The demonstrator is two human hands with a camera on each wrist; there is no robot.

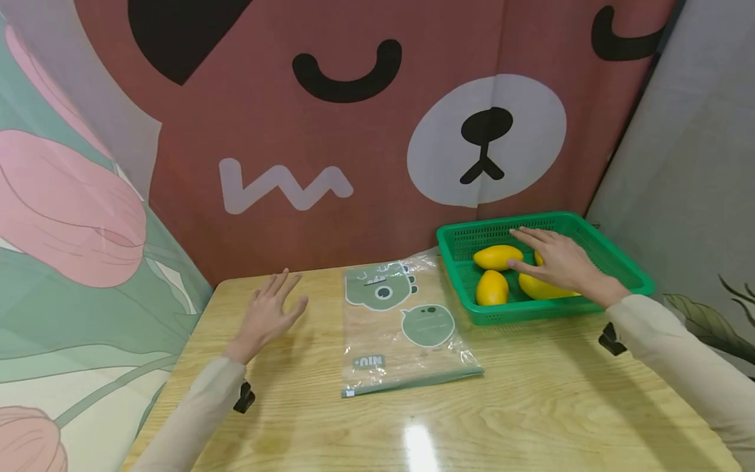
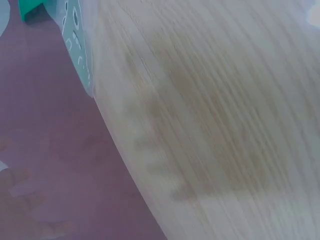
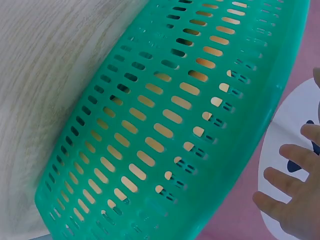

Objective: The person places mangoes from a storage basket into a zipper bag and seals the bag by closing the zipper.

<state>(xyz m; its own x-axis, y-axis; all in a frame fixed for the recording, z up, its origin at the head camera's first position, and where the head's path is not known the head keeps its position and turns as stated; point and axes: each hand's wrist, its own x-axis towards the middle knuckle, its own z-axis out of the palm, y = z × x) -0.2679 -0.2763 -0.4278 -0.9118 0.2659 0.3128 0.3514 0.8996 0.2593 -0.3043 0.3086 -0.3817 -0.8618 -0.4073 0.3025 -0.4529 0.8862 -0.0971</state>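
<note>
My left hand (image 1: 268, 318) hovers over the left part of the wooden table with its fingers spread, holding nothing; its shadow falls on the wood in the left wrist view. To its right lies a clear plastic slider bag (image 1: 429, 326) with green cartoon prints and a green strip along the near edge. My right hand (image 1: 560, 262), fingers extended, is above the green basket (image 1: 495, 319). Inside the basket are several yellow mangoes, one at the back (image 1: 498, 257) and another in front (image 1: 492, 288); the hand partly covers the others. Whether it touches any mango I cannot tell.
The wooden table (image 1: 519, 406) ends at a brown curtain (image 1: 283, 242) printed with a bear face. A flowered cloth (image 1: 71, 210) hangs at left. Past the basket, at right, are a pale wall (image 1: 696, 157) and plant leaves (image 1: 702, 321).
</note>
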